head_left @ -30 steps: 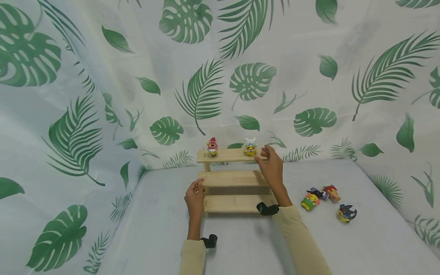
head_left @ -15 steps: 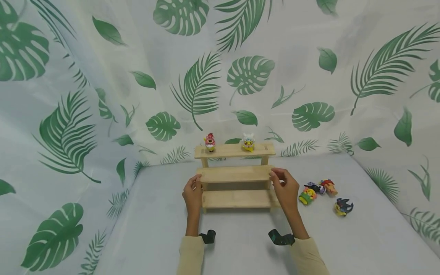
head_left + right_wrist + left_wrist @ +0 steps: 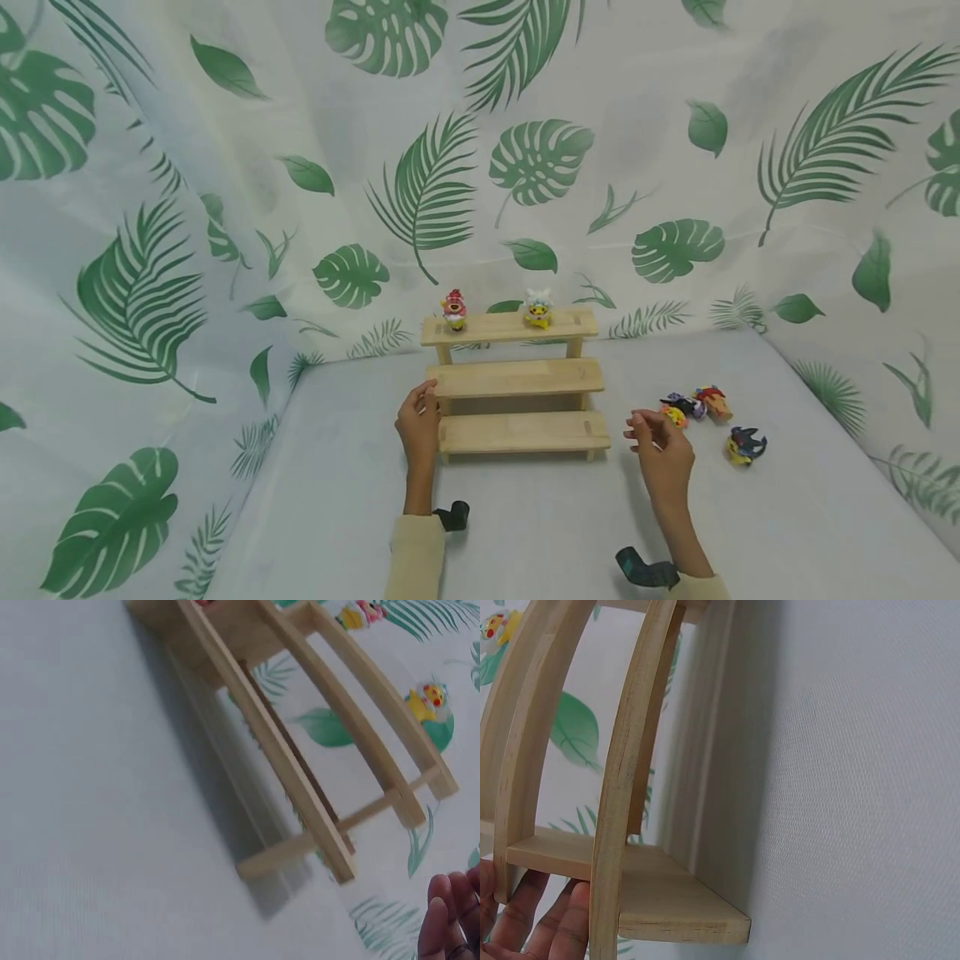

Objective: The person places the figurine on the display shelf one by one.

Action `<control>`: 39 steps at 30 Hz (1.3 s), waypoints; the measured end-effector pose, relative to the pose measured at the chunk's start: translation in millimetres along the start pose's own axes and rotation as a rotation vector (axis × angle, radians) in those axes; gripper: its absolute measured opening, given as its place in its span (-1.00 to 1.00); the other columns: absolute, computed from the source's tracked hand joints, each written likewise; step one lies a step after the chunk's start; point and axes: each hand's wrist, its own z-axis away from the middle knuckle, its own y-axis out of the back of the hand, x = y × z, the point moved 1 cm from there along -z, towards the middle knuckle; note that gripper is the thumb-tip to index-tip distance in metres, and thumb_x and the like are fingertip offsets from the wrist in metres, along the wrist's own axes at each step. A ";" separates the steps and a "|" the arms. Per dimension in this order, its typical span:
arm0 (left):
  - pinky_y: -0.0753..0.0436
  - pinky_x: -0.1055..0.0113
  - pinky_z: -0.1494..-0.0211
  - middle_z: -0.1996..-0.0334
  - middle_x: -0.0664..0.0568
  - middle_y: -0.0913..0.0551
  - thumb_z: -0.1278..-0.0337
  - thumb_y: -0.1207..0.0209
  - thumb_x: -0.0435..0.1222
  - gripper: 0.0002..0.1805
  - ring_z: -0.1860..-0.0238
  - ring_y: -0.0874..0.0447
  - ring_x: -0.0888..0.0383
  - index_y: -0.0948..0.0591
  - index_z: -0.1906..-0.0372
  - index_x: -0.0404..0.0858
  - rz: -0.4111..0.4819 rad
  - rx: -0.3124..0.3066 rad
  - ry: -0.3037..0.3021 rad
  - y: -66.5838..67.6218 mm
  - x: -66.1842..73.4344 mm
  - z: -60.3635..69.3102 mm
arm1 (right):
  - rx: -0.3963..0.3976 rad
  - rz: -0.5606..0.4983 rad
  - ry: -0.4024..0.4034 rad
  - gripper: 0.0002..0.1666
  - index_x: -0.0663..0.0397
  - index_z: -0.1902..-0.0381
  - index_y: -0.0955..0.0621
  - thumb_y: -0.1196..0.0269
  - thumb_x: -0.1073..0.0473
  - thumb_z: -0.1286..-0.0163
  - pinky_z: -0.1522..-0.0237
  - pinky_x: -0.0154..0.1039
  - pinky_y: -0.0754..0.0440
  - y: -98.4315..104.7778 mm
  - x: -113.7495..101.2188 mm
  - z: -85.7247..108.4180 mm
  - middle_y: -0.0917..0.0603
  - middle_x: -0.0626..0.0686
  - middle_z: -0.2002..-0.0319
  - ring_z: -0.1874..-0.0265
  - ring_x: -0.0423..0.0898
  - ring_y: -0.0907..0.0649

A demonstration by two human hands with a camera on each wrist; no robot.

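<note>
A three-tier wooden display shelf stands in the middle. My left hand grips the left end of its middle board, thumb and fingers on either side in the left wrist view. On the top board stand a figurine with pink and red colouring, at the left, and a yellow figurine with a white hood, right of centre. To the right of the shelf my right hand hovers with loosely bent fingers and holds nothing. It partly covers a yellow and orange figurine.
Beside that figurine lie a dark purple figurine and a red and orange one. A yellow figurine with a dark hood lies farther right. A leaf-printed white sheet hangs behind the white table surface.
My right hand has left the white-hooded figurine on the top board, moved down past the middle board's right end, then right toward the loose figurines. My left hand stays at the shelf.
</note>
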 end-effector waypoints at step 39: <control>-0.73 -0.01 0.10 0.10 -0.20 -0.74 -0.41 -0.09 -0.24 -0.76 0.09 -0.76 -0.08 -0.69 0.01 -0.19 0.022 0.004 0.021 0.2 1.0 2.3 | 0.218 0.238 -0.439 -0.20 -0.07 -0.55 -0.06 -0.08 0.06 -0.46 0.40 -0.62 -0.49 81.9 88.8 -29.4 -0.10 0.22 -0.46 0.53 -0.51 -0.44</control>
